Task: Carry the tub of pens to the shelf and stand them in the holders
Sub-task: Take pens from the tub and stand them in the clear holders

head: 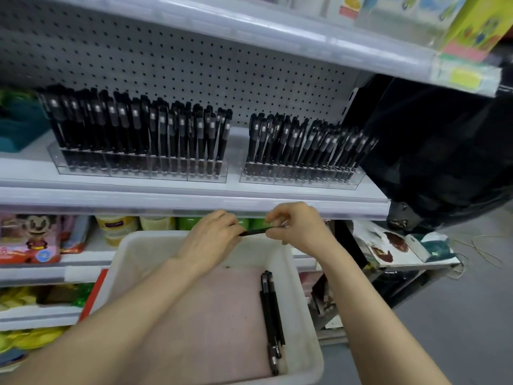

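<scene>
Hands meet over the white tub (304, 284): left hand (211, 240) and right hand (301, 227) each pinch an end of one black pen (254, 232) in curled fingers. Spare pens (272, 320) lie in the tub; clear holders (299, 177) stand full on the shelf (194, 201).

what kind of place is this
Probably a shop's stationery aisle: a pegboard-backed shelf with a price rail, clear holders packed with identical black pens, and packaged toys on the shelf below.

No writing can be read: labels on the pens (136, 126) and the pink package (33, 240) at left are blurred.
</scene>
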{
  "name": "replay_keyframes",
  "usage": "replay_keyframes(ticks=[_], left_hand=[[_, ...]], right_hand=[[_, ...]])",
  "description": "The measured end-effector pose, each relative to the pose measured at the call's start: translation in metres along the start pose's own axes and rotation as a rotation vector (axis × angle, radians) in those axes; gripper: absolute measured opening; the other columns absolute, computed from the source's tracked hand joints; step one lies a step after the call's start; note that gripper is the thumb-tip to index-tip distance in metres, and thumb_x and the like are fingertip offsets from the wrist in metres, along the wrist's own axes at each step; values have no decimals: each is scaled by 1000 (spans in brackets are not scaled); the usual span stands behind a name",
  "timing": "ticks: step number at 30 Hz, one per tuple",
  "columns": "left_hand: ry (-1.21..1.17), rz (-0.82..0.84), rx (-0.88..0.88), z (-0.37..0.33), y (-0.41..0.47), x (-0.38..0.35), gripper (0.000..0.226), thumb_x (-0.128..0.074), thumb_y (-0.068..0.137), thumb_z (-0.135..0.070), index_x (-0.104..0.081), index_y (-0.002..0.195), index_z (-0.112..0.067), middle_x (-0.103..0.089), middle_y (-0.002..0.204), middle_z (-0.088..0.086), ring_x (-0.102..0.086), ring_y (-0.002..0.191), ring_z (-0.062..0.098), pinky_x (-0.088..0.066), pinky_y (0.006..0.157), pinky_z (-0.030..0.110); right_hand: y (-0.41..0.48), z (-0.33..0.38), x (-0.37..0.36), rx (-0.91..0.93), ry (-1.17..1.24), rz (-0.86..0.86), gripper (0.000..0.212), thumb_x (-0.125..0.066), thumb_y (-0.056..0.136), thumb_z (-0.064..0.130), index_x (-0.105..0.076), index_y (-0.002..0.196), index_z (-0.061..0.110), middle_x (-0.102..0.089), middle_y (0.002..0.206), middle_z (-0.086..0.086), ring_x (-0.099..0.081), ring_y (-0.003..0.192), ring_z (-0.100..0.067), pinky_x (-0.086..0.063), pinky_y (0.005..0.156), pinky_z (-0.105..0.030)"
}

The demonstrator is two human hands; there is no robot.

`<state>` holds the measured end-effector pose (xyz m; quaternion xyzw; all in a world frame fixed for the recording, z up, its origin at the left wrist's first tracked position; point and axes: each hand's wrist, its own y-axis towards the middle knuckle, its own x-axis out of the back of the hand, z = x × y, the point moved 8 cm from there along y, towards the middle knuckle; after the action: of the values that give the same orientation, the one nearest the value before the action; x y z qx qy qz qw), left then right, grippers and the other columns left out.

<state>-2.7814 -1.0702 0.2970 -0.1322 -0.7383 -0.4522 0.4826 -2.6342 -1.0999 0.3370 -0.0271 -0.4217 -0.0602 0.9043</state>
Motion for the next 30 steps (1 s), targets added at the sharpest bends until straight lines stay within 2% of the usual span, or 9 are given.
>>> replay_keyframes(ticks=[4,8,12,15,17,23,26,30], left_hand=[[-13,-27,38,-9,19,-4,14,-79,78,-23,-73,88,-15,-61,76,-3,-54,75,20,-46,64,30],[-16,-68,30,-24,45,4,17,-74,84,-23,-71,97,-13,-63,91,-1,-55,88,21,-51,73,33],[51,-121,45,-28,75,22,43,-70,86,-11,-59,127,-8,-55,127,8,-48,116,25,-49,89,36],[115,-109,86,-24,96,26,60,-71,79,3,-52,135,-4,-51,134,12,-44,124,29,-49,94,39],[176,-78,125,-19,105,22,65,-72,76,5,-51,137,-3,-51,134,12,-44,124,29,-46,97,39],[238,-50,187,-15,110,8,65,-70,71,9,-54,133,-2,-56,127,12,-49,118,29,-43,102,40],[231,-63,198,-15,112,10,61,-67,72,10,-56,131,-2,-57,125,12,-48,116,29,-42,101,41],[210,-64,208,-15,113,11,59,-68,71,10,-58,128,-3,-58,122,10,-49,111,28,-44,98,41]], right_hand=[[2,-4,18,31,381,-229,19,-81,74,8,-67,84,16,-73,80,-3,-69,76,-18,-57,74,-31],[2,-12,35,57,566,-363,13,-78,79,7,-69,86,13,-73,80,-4,-68,74,-13,-58,76,-31],[4,-19,100,119,519,-550,7,-63,94,13,-67,97,18,-71,87,2,-69,79,-11,-58,74,-24],[10,-26,157,155,417,-722,11,-54,98,13,-63,103,16,-68,89,6,-69,75,-2,-54,72,-18],[18,-31,183,150,332,-784,13,-51,99,15,-62,106,13,-67,89,7,-70,76,-1,-53,73,-18],[51,-33,196,167,113,-739,15,-62,93,20,-61,91,6,-69,82,-1,-71,73,-7,-52,67,-15],[72,-36,185,128,39,-654,16,-63,93,23,-66,97,8,-72,84,-2,-71,73,-10,-57,79,-32],[88,-50,155,12,-72,-483,12,-60,95,19,-65,92,9,-71,77,-6,-72,76,-17,-56,77,-36]])
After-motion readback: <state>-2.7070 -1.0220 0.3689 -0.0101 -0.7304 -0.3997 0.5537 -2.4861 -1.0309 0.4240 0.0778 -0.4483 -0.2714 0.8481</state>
